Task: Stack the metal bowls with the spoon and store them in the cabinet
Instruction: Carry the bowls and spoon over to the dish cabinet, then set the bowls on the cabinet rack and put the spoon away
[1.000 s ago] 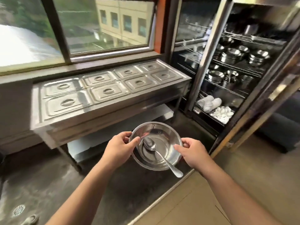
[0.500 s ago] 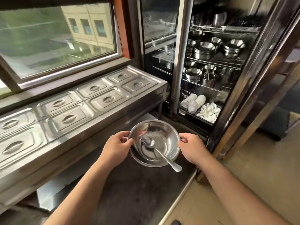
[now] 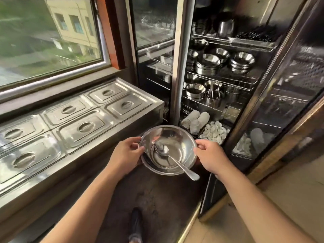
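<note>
I carry stacked metal bowls point(image 3: 182, 142) at waist height, a lower rim showing under the top one. A metal spoon point(image 3: 172, 159) lies inside, its handle sticking out over the near right rim. My left hand point(image 3: 125, 155) grips the left rim and my right hand point(image 3: 210, 156) grips the right rim. Just beyond the bowls stands the cabinet point(image 3: 175, 81), open, with wire shelves of steel bowls and pots point(image 3: 208, 64).
A steel counter with several lidded food pans point(image 3: 84, 120) runs along the left under a window. The cabinet's glass door point(image 3: 287, 95) hangs open on the right. White cups and spoons point(image 3: 213, 132) fill the lowest shelf. My shoe point(image 3: 135, 223) is on the dark floor.
I have walked closer to the cabinet and turned right; it now fills the upper right. Both hands keep the same grip on the bowls.
</note>
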`<action>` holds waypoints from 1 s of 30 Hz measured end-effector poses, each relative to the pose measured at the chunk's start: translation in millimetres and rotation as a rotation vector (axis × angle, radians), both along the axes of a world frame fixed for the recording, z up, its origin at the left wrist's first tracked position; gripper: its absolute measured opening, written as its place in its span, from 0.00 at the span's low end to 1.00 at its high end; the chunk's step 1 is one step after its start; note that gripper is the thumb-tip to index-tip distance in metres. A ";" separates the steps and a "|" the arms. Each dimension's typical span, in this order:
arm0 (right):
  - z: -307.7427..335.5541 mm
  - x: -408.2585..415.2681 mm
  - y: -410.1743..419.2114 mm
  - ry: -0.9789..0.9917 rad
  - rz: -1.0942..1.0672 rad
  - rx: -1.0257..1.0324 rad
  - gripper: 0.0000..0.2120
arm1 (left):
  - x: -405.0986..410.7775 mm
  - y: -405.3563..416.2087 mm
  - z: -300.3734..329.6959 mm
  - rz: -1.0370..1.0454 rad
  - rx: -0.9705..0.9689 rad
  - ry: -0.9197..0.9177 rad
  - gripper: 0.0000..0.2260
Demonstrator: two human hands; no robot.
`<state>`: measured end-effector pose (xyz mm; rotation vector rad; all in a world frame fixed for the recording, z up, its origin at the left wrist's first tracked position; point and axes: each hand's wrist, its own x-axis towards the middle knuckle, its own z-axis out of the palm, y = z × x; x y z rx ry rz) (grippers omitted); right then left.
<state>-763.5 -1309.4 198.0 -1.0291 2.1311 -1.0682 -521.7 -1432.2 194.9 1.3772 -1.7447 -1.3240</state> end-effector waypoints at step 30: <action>17.9 -308.3 -295.6 -0.109 -0.704 -0.092 0.20 | -434.3 -412.7 26.6 -0.664 -0.185 -0.039 0.13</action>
